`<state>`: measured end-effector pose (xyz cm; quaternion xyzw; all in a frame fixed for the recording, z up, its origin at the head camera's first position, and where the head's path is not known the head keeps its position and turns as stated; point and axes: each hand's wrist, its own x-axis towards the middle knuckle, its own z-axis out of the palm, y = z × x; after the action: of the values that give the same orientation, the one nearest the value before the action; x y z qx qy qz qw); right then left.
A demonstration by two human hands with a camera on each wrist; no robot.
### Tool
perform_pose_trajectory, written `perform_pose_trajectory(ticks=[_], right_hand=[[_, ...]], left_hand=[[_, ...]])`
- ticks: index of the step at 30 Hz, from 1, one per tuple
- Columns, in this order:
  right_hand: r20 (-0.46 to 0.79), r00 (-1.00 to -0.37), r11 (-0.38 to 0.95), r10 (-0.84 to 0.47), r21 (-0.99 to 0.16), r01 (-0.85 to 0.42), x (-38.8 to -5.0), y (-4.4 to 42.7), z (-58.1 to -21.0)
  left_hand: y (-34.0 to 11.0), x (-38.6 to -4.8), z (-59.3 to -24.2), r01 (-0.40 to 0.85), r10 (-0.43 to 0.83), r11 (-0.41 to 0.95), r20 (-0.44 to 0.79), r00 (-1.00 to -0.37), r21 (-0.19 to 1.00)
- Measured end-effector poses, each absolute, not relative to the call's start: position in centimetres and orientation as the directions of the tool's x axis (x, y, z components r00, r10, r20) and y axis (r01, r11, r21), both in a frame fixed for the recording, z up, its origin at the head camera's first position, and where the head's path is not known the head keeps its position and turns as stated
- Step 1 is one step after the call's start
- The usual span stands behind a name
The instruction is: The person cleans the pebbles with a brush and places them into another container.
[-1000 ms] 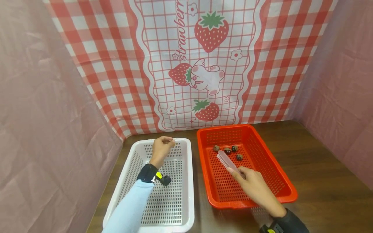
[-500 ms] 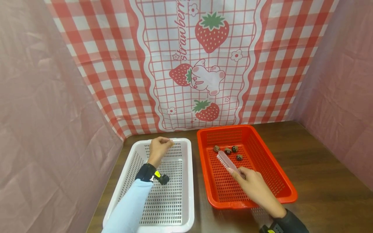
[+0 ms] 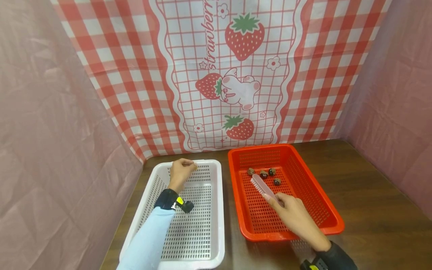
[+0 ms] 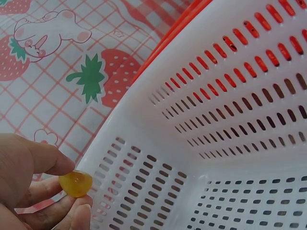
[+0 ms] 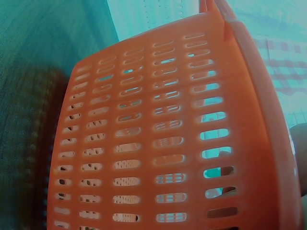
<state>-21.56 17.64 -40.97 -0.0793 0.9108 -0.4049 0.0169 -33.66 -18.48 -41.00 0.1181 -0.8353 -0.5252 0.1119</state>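
My left hand (image 3: pixel 180 174) is over the back of the white basket (image 3: pixel 221 225). In the left wrist view its thumb and fingers pinch a small, glossy, yellow rounded piece (image 4: pixel 76 184) near the basket's rim. The head view hardly shows that piece. My right hand (image 3: pixel 293 213) grips the handle of a pink brush (image 3: pixel 264 186) with pale bristles, held over the red basket (image 3: pixel 237 210). Beyond the brush head, several small dark-brown round things with tan patches, one of them a dark ball (image 3: pixel 277 182), lie on the red basket's floor; their kind is unclear.
Both baskets stand side by side on a brown wooden table (image 3: pixel 371 198), a narrow gap between them. Behind them hangs a checked strawberry cloth (image 3: pixel 148 93), with pink curtains (image 3: pixel 67 131) at the sides. The red basket's slotted wall (image 5: pixel 144 139) fills most of the right wrist view.
My left hand has shifted a little to the left over the white basket, still pinching. The right hand and the brush have stayed in place.
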Motion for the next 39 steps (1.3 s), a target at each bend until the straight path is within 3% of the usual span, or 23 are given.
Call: perform_pose_trajectory(ticks=[11, 26, 39], right_hand=[[0.063, -0.981, 0.652, -0.181, -0.739, -0.168, -21.6, 17.7, -40.9], [0.05, -0.983, 0.65, -0.177, -0.744, -0.155, -21.5, 17.7, -40.7], [0.044, -0.982, 0.643, -0.186, -0.75, -0.155, -21.5, 17.9, -40.4]], left_hand=[[-19.6, -33.7, -41.0, -0.102, -0.331, 0.406, 0.042, -0.943, 0.908], [-20.6, -32.9, -40.5, -0.111, -0.304, 0.607, 0.102, -0.947, 0.787], [-21.7, -33.2, -41.3, -0.125, -0.307, 0.687, 0.13, -0.943, 0.716]])
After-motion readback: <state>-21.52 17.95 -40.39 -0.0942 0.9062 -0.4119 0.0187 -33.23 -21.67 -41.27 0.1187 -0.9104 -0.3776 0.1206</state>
